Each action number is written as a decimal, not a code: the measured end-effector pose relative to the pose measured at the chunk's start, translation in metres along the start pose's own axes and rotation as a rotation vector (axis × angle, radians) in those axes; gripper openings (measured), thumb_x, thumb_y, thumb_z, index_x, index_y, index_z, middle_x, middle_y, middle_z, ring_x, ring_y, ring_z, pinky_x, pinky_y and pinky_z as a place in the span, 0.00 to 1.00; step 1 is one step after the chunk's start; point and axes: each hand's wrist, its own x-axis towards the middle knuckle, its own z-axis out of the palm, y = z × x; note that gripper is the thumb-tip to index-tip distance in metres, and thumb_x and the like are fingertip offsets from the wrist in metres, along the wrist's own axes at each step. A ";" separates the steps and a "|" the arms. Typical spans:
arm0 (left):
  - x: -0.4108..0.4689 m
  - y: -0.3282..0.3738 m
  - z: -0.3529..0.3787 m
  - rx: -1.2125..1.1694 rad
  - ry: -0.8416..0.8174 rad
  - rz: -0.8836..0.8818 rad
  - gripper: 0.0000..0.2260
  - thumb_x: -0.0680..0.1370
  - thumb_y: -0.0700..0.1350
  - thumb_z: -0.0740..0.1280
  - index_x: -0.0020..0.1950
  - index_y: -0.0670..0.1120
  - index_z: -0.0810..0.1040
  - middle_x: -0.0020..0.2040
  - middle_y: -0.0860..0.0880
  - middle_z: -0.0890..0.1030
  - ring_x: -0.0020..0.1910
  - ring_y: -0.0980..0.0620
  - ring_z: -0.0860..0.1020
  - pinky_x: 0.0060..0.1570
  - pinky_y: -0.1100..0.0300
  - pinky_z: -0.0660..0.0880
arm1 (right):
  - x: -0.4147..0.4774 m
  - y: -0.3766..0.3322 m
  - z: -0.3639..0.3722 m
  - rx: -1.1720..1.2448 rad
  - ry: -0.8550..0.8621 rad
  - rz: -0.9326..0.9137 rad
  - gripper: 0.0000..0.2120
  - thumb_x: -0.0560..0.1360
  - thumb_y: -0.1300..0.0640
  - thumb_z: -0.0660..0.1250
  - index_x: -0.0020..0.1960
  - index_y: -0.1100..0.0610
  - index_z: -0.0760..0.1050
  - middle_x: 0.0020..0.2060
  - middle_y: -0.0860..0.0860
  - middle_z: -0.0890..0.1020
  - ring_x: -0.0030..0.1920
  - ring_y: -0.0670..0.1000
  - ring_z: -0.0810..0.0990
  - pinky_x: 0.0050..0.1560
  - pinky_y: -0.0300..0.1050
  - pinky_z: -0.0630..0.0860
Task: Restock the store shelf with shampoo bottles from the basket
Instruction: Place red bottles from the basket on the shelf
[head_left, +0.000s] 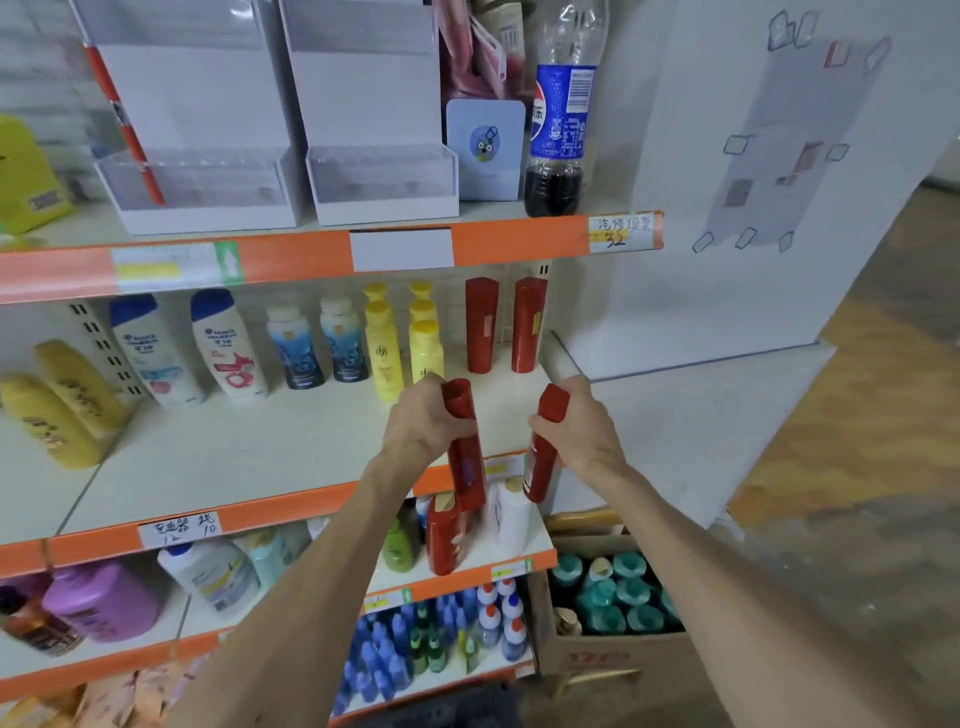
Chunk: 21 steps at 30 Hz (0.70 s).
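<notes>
Over the front right corner of the middle shelf (260, 457), I record both hands closed, one red bottle in each. Left hand (423, 423) grips the left bottle (467, 467) round its upper body, fingers wrapped below the cap. Right hand (584, 428) grips the right bottle (540, 473) likewise. Both are held cap-up and tilted, clear of the shelf board, their bases hanging before its orange front edge. The two do not touch.

Count on this shelf:
- two standing red bottles (482, 327), upright at the back right, side by side
- two white bottles (145, 353) with blue caps
- two dark-blue bottles (296, 348)
- two large yellow bottles (52, 421), lying at the left end
- small yellow bottles (383, 358), in two files; how many stand behind the front pair I cannot tell
</notes>
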 end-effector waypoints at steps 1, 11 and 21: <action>0.001 0.003 -0.002 -0.010 -0.003 0.007 0.18 0.68 0.47 0.75 0.54 0.44 0.76 0.47 0.46 0.81 0.42 0.47 0.77 0.40 0.58 0.71 | 0.001 -0.002 -0.003 0.008 0.001 0.009 0.20 0.75 0.53 0.72 0.58 0.50 0.63 0.52 0.51 0.77 0.49 0.51 0.78 0.51 0.51 0.81; 0.025 0.044 0.002 -0.133 0.123 0.089 0.23 0.70 0.44 0.75 0.63 0.45 0.75 0.57 0.46 0.81 0.54 0.47 0.79 0.46 0.61 0.72 | 0.041 -0.008 -0.032 0.033 0.059 -0.056 0.18 0.74 0.54 0.72 0.58 0.54 0.66 0.49 0.49 0.78 0.48 0.50 0.76 0.48 0.41 0.70; 0.096 0.044 0.060 -0.271 0.244 0.019 0.23 0.69 0.39 0.75 0.63 0.45 0.75 0.54 0.49 0.81 0.49 0.53 0.77 0.49 0.62 0.73 | 0.136 0.022 -0.022 0.104 0.131 -0.136 0.19 0.74 0.53 0.72 0.60 0.55 0.69 0.48 0.47 0.79 0.46 0.48 0.78 0.47 0.41 0.72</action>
